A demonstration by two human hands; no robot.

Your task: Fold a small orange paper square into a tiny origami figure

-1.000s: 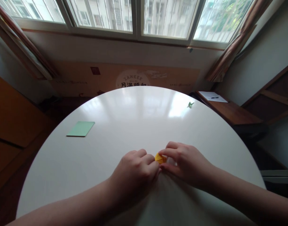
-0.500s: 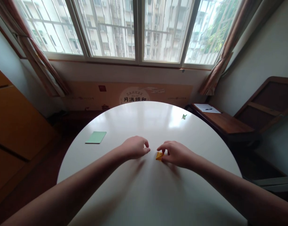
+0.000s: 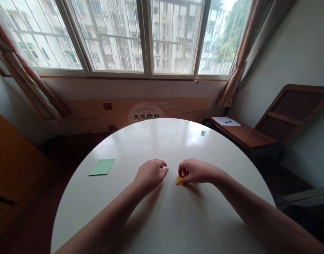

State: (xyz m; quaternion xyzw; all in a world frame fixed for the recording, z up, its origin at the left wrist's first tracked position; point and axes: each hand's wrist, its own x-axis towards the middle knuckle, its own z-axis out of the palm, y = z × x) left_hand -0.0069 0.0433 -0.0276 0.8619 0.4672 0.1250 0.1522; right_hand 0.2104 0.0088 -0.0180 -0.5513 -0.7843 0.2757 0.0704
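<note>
A small piece of folded yellow-orange paper (image 3: pixel 179 181) lies on the white round table (image 3: pixel 167 218). My right hand (image 3: pixel 193 171) has its thumb and fingers closed on the right side of this paper, hiding part of it. To the left, my left hand (image 3: pixel 152 174) hovers just over the tabletop with thumb and fingers curved and apart. Nothing is between them, and the hand does not touch the paper.
Green square paper (image 3: pixel 102 167) lies at the table's left. A small green-and-white folded shape (image 3: pixel 203 133) sits near the far right edge. Beyond the table, a wooden chair (image 3: pixel 251 135) carries white paper (image 3: pixel 224 121) with a pen. A printed cardboard panel (image 3: pixel 172 113) stands below the window.
The head view has shifted, so the scene sits differently. My right fingers have curled closer onto the yellow paper. My left hand keeps nearly the same shape beside it.
</note>
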